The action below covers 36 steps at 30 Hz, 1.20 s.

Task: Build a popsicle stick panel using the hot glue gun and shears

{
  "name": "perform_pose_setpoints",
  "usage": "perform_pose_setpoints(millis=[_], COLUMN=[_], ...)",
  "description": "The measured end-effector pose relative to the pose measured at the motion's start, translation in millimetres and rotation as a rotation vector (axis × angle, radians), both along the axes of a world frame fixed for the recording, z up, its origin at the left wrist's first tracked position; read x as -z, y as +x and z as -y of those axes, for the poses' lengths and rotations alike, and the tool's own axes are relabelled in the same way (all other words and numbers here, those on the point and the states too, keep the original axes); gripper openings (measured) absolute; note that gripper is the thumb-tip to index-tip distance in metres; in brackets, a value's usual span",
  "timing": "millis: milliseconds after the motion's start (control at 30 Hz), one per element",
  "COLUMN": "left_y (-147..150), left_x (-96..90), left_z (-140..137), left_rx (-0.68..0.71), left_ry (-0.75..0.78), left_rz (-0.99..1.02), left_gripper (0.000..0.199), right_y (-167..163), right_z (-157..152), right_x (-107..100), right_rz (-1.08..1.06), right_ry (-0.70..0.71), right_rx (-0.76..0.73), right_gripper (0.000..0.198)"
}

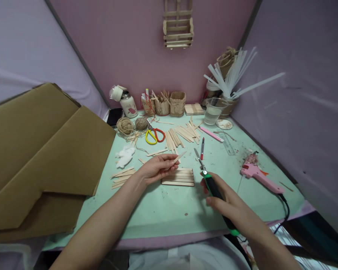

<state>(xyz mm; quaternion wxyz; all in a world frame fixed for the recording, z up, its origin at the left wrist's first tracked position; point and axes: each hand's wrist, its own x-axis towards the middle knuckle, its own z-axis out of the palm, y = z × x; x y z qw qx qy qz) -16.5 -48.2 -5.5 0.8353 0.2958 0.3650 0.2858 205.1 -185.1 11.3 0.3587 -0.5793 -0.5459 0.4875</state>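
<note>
A small craft workspace, perhaps in a home: the tabletop (163,213) carries a pink glue gun (259,175) at frame right, wooden sticks (173,138) at centre and a twine ball (125,126) left of centre.

The wall rack (178,36) is cut off above, the cardboard (30,150) at left — the left hand (159,167) hides part of the slatted panel (180,180).

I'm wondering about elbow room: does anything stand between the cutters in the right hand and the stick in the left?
Nothing visible: between the cutters and the stick is only a gap above the table. The pen lies on the cutters' other side.
</note>
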Motion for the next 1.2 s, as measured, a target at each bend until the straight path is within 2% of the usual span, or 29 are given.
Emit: perform_pose_setpoints(millis=[133,267,333,533,633,867,1067,1200], left_y=[3.4,6.8,7.6,6.5,6.0,6.1,9.8,14.3], left_x=[-0.7,-2.4,-2.0,1.0,0.6,0.6,-2.6,-3.3], left_z=[4.8,9.4,10.2,7.1,7.0,10.6,16.7,21.9], left_rx=[0.084,0.121,0.129,0.165,0.149,0.124,0.202,0.233], left_ry=[0.075,0.151,0.109,-0.18,-0.212,-0.043,0.14,0.231], left_rz=[0.005,0.01,0.026,0.159,0.154,0.08,-0.003,-0.098], left_gripper=[0.034,0.024,0.024,0.034,0.029,0.017,0.03,0.026], right_y=[-1.3,-2.1,-2.0,-1.2,-1.3,-3.7,-4.8,-1.7], right_z=[3.0,7.1,9.7,12.3,12.1,13.4,16.3,17.7], right_x=[3.0,4.5,3.8,3.9,4.8,1.5,-0.9,1.6], right_rz=[-0.033,-0.057,-0.07,-0.121,-0.134,-0.166,-0.195,-0.192], right_ry=[-0.038,-0.062,-0.067,-0.134,-0.148,-0.181,-0.203,-0.205], right_rx=[-0.02,-0.03,-0.037,-0.069,-0.061,-0.066,-0.051,-0.061], right_gripper=[0.054,0.056,0.057,0.054,0.054,0.054,0.057,0.055])
